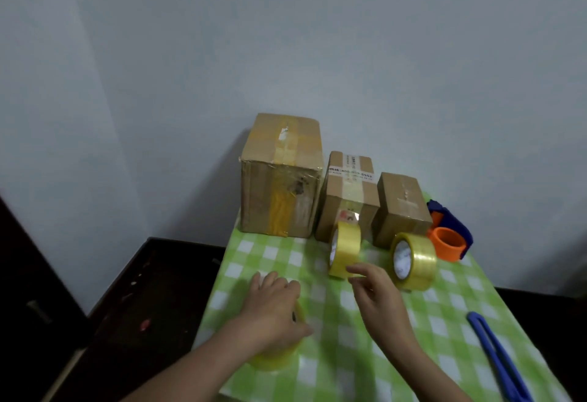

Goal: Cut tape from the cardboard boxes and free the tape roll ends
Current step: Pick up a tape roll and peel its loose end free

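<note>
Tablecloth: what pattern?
Green and white checks on the tablecloth, clearest in the head view.

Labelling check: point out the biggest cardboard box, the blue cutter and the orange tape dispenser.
biggest cardboard box [279,201], head view, on its taped front face.
blue cutter [495,351], head view, on its handle.
orange tape dispenser [446,243], head view, on the orange ring.

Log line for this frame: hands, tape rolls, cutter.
left hand: gripping flat tape roll | right hand: fingertips at upright tape roll, grip unclear | blue cutter: untouched | boxes: taped
</note>
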